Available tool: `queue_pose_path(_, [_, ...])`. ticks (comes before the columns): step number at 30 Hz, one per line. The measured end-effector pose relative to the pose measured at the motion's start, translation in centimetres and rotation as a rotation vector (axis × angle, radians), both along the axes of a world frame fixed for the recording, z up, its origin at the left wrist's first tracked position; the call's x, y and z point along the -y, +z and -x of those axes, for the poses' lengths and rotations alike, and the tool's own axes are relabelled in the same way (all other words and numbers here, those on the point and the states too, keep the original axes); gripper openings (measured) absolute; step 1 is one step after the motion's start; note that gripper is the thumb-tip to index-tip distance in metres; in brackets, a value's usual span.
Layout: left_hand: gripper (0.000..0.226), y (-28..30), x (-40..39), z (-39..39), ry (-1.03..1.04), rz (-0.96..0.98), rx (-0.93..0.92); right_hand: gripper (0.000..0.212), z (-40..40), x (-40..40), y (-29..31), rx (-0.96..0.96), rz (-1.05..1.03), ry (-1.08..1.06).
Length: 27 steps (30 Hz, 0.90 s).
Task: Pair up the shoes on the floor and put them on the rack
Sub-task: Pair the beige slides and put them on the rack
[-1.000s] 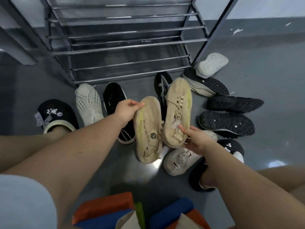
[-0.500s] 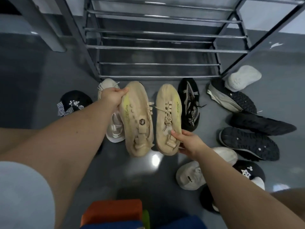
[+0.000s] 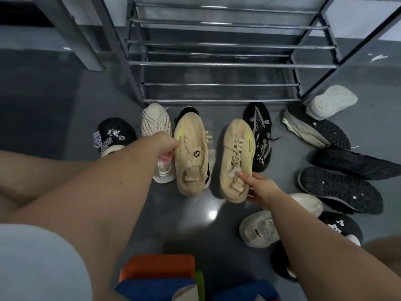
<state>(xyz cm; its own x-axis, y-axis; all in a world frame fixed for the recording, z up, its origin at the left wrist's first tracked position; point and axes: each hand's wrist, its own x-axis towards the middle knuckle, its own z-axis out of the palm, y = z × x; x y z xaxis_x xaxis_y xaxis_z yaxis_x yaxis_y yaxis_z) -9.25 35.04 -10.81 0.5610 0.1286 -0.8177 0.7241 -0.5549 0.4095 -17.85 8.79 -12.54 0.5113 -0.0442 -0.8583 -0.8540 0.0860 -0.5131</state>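
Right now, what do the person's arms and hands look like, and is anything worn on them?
Both forearms are bare down to the left hand and the right hand: no gloves, watch, rings or bands visible. A pale light-blue sleeve shows at the lower left of the head view. No sleeve shows on the right arm.

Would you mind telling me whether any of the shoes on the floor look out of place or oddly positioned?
Yes: on the right, two black shoes lie tipped with treads showing, and a white shoe rests sole-up on a grey one by the rack. Nothing looks damaged.
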Motion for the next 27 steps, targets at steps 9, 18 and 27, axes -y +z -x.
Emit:
queue_pose_path(9, [0.060, 1.6, 0.5, 6.0, 0.129, 0.190, -0.350, 0.029, 1.8, -1.4, 1.2, -0.015, -0.105, -0.034])
queue_pose_path(18, [0.065, -3.7, 3.6, 10.4, 0.518, 0.411, -0.205, 0.035, 2.2, -1.8, 0.9, -0.019, -0.064, 0.080])
queue_pose_path(27, [0.044, -3.2, 3.2, 10.9, 0.606, 0.535, -0.126, 0.031, 1.8, -2.3, 0.7, -0.011, -0.087, 0.018])
